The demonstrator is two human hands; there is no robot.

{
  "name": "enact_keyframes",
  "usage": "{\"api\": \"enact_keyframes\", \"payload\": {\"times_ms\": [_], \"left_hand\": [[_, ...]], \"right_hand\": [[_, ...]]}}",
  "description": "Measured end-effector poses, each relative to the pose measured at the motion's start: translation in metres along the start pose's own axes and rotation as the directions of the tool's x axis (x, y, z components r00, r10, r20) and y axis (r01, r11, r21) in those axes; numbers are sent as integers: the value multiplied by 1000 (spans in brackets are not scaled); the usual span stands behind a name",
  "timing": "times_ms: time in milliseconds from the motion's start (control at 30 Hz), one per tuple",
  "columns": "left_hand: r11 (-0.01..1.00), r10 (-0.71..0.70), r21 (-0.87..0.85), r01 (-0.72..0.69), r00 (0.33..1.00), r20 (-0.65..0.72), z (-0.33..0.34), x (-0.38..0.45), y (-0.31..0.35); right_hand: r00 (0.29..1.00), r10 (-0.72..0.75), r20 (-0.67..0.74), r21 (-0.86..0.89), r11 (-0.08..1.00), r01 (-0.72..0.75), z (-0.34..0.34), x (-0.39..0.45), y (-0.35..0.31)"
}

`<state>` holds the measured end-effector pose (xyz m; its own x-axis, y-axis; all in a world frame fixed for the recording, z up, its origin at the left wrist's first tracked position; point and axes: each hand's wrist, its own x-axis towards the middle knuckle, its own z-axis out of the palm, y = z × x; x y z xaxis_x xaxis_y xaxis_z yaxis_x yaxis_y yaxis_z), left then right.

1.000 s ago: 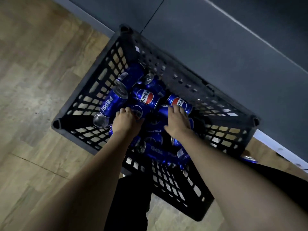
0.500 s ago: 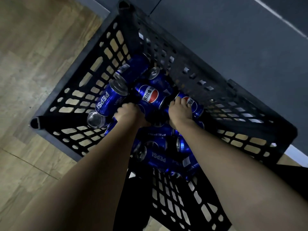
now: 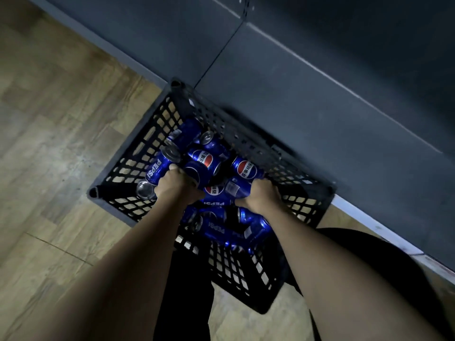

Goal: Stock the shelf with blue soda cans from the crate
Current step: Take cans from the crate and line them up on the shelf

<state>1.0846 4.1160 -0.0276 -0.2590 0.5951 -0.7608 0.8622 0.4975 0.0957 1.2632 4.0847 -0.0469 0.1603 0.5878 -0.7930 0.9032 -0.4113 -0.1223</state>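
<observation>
Both arms are reaching down into the black crate point(image 3: 138, 153), which is sitting on the wooden floor point(image 3: 61, 119) right against the base of the dark shelf unit point(image 3: 320, 107), probably parked there so each can has only a short trip upward. The left hand point(image 3: 176, 184) is curling its fingers round one blue can point(image 3: 197, 172) near the crate's middle, and the right hand point(image 3: 261, 195) is wrapping round another can point(image 3: 237, 188) just beside it, toward the crate's shelf-side wall. Taking one can in each hand looks like a way of halving the trips. The remaining cans are lying jumbled on their sides, heaped at all angles and touching one another, as loose cans settle when tipped in. About a dozen cans are showing, counting the two being gripped, though some are hidden under the arms and under other cans, so the exact number cannot be told. There is one crate. No can is visible on the shelf unit, so the stocking seems to be at an early stage.
</observation>
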Motion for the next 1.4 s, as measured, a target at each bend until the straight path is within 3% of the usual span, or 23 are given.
{"api": "enact_keyframes", "payload": {"times_ms": [200, 333, 600, 933, 1100, 1400], "left_hand": [[995, 80, -52, -83, 995, -66, -77, -108, 24], [972, 144, -166, -166, 980, -139, -140, -182, 40], [818, 267, -391, -422, 880, -392, -264, -319, 64], [548, 394, -424, -721, 670, -629, -365, -453, 93], [417, 491, -363, -833, 543, -682, -397, -507, 120], [204, 596, -338, -919, 390, -701, -428, -576, 197]], "right_hand": [[999, 25, -39, 257, 966, -15, -71, -114, -19], [995, 59, -84, 508, 861, -8, -133, -197, -34], [933, 65, -354, 611, 772, 178, -246, -335, -60], [709, 73, -701, 560, 671, 485, -358, -491, -68], [589, 92, -803, 482, 681, 551, -397, -551, -51], [385, 186, -904, 397, 700, 594, -462, -602, -9]]}}
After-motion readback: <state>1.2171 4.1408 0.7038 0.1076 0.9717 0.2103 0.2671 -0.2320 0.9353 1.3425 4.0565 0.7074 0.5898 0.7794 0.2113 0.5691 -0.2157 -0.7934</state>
